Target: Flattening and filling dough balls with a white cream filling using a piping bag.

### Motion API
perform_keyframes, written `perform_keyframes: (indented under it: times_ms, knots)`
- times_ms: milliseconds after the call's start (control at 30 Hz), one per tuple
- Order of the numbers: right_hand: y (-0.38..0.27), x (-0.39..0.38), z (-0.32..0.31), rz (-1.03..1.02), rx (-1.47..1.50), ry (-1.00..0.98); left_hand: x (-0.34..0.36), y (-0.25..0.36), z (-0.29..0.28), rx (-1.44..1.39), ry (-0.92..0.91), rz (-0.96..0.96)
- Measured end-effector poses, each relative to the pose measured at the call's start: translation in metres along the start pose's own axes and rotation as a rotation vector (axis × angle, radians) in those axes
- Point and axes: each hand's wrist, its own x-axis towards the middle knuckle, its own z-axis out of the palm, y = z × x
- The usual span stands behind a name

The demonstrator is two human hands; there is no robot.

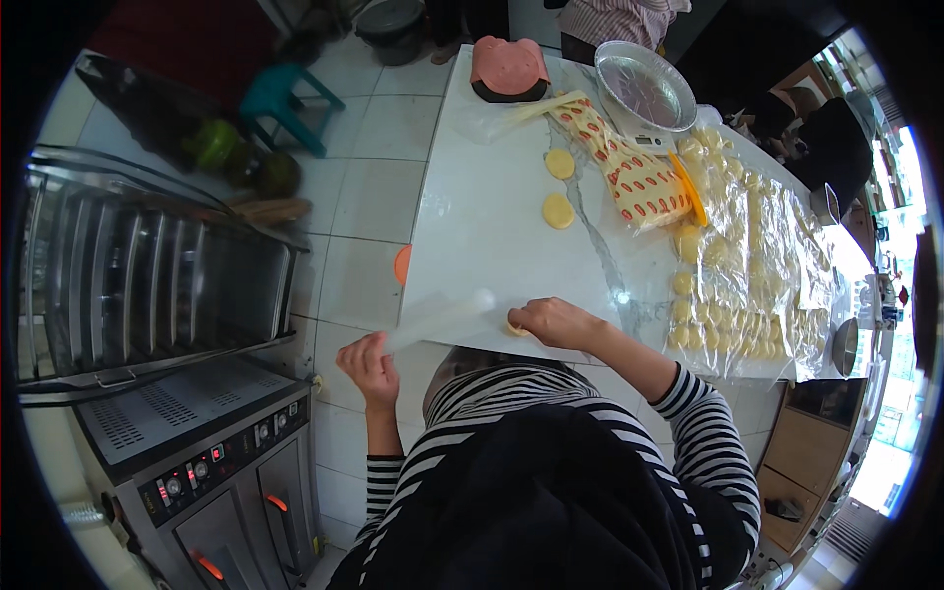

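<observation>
My left hand [367,370], at the table's left front corner, is closed around one end of a white rolling pin [433,323]. The pin is smeared by motion and slants over the table edge, its far end close to my right hand. My right hand [559,323] is closed at the front edge, fingers pinching a small pale-yellow dough piece [517,327], mostly hidden beneath them. Farther back on the white table [472,216] lie two flattened dough rounds, a nearer one [558,210] and a farther one [560,164].
Rows of dough balls [708,339] sit under clear plastic sheeting at right. Behind the rounds lie a red-patterned packet [644,189], a yellow scraper [691,192], a round metal pan [644,87] on a scale [644,141], and pink material [509,67]. An oven [226,472] stands left.
</observation>
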Motion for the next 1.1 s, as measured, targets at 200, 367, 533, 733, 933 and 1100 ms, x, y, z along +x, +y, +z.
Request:
perform_keyframes:
  times_ms: [200, 367, 533, 733, 933, 1100]
  knots:
    - [0.004, 0.012, -0.059, 0.044, 0.460, -0.078, 0.004, -0.024, -0.014, 0.117, 0.183, -0.229]
    - [0.041, 0.041, -0.114, 0.182, 0.720, 0.085, 0.007, -0.041, -0.015, 0.130, 0.211, -0.309]
    - [0.081, 0.091, -0.103, 0.246, 0.142, 0.975, 0.023, -0.051, -0.001, 0.049, 0.237, -0.380]
    - [0.084, 0.097, -0.075, 0.370, -0.201, 0.529, 0.029, -0.067, 0.016, -0.019, 0.215, -0.410]
    - [0.093, 0.100, -0.060, 0.442, -0.191, 0.707, 0.058, -0.075, 0.041, -0.153, 0.214, -0.381]
    - [0.098, 0.102, -0.079, 0.499, -0.200, 0.673, 0.106, -0.046, 0.072, -0.241, 0.224, -0.297]
